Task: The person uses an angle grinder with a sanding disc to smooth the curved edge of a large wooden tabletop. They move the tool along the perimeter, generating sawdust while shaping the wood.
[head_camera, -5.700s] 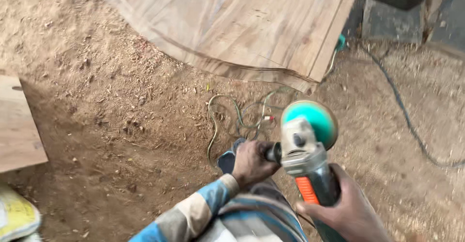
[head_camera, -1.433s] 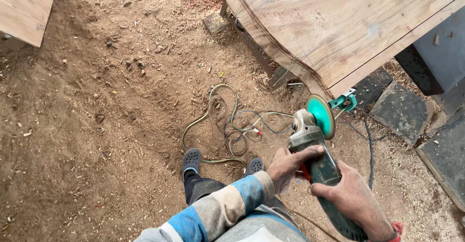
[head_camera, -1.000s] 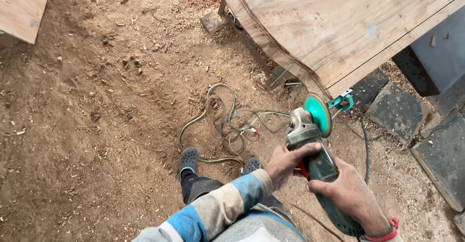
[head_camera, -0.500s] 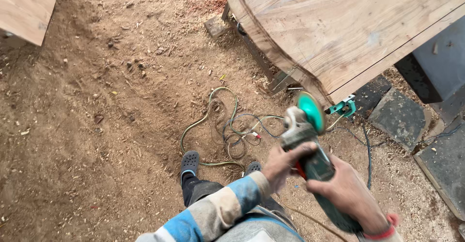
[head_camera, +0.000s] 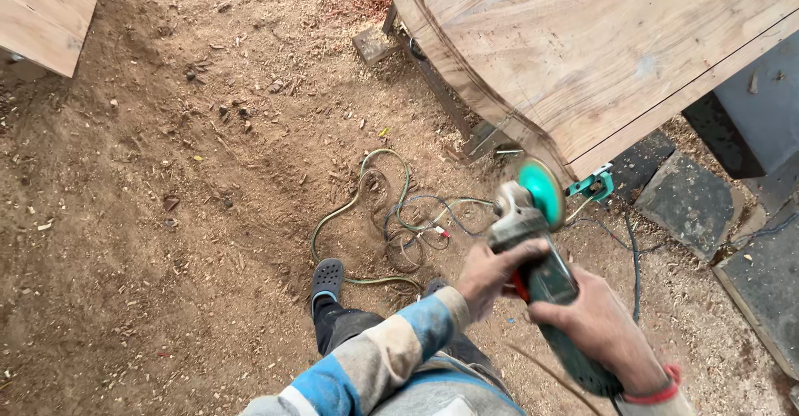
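Both hands closed on angle grinder (head_camera: 541, 274) w/ teal disc, left hand (head_camera: 491, 270) near head, right hand (head_camera: 595, 324) on rear body, disc just beside curved edge of wood tabletop (head_camera: 599, 58), cords (head_camera: 399, 216) on sawdust ground.

A long sleeve (head_camera: 391, 354) banded in blue, tan and grey covers the left arm at bottom centre. Dark trousers (head_camera: 345, 329), a dark perforated clog (head_camera: 327, 276), a red wristband (head_camera: 653, 391) at lower right.
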